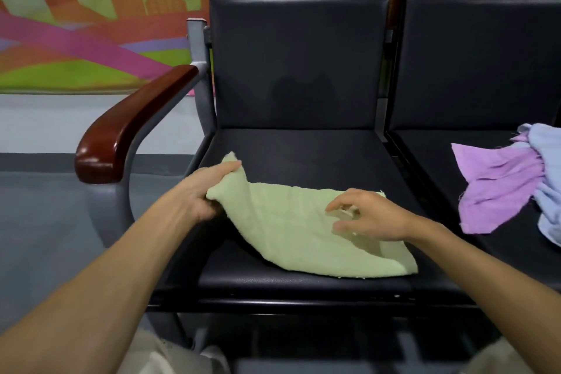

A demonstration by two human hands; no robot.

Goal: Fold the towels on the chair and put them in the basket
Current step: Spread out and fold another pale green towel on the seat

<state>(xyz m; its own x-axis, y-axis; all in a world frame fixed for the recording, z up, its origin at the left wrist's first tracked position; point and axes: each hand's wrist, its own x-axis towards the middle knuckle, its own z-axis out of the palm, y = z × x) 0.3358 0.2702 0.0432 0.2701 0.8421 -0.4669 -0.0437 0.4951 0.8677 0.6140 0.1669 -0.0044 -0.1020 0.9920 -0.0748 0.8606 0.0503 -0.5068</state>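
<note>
Seat of left chair (303,146): carries the spread towel (291,228), which lies toward the front edge.
Left hand (200,191): at that towel's left corner, holding it raised off the seat.
Right hand (370,215): over the towel's right part; whether it touches the cloth is unclear.
Armrest (121,130): left of the seat.
Right chair (455,85): just beside the left chair.
Towel heap: on the right chair's seat; inner towel (498,188) to the left, outer towel (546,161) to the right and partly over it.
Wall panel (91,24): behind the armrest.
</note>
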